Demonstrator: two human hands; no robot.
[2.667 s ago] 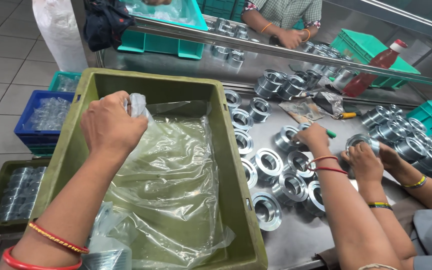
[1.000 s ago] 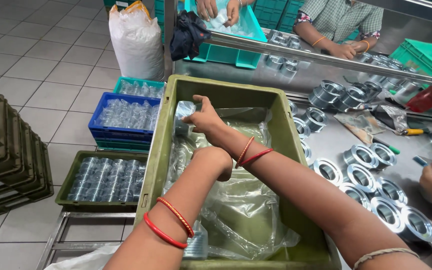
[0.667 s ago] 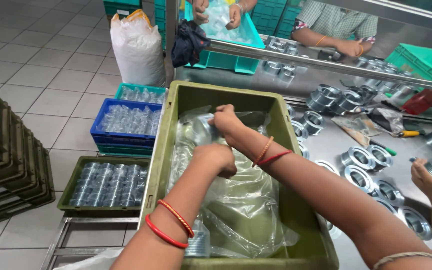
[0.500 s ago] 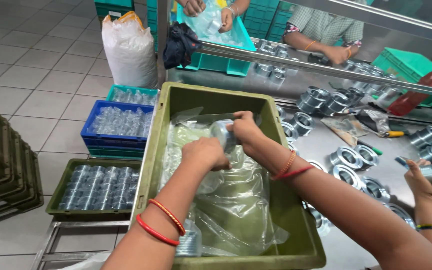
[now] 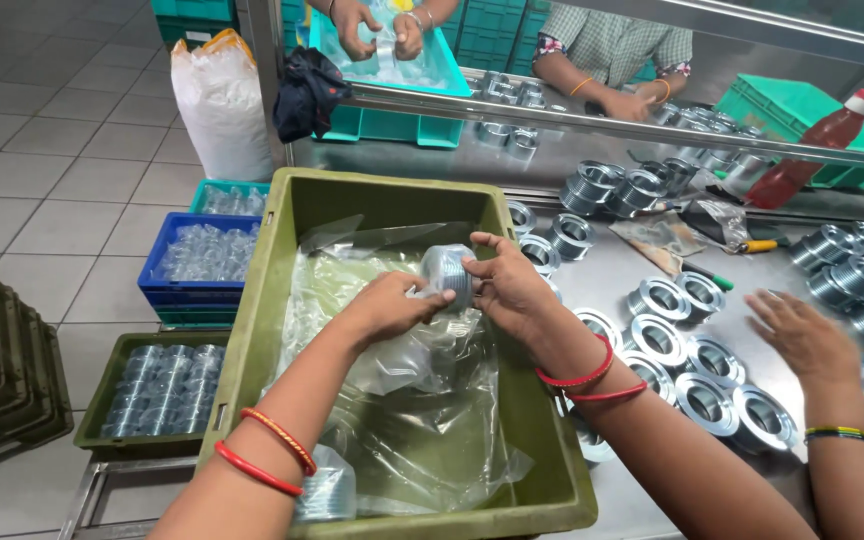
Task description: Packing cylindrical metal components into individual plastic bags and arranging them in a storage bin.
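Over the olive-green crate, both my hands meet on a threaded metal ring partly wrapped in a clear plastic bag. My left hand pinches the bag at the ring's near side. My right hand grips the ring from the right. Crumpled clear plastic bags line the crate below, and one bagged ring lies at its near corner.
Several bare metal rings lie on the steel table to the right, where a co-worker's hand hovers. On the floor to the left stand a blue crate, a dark green tray of bagged parts and a white sack. Other people work across the table.
My right hand left the table and joined the left in the crate. Both then carried the bagged ring from the crate's far left toward its middle right.
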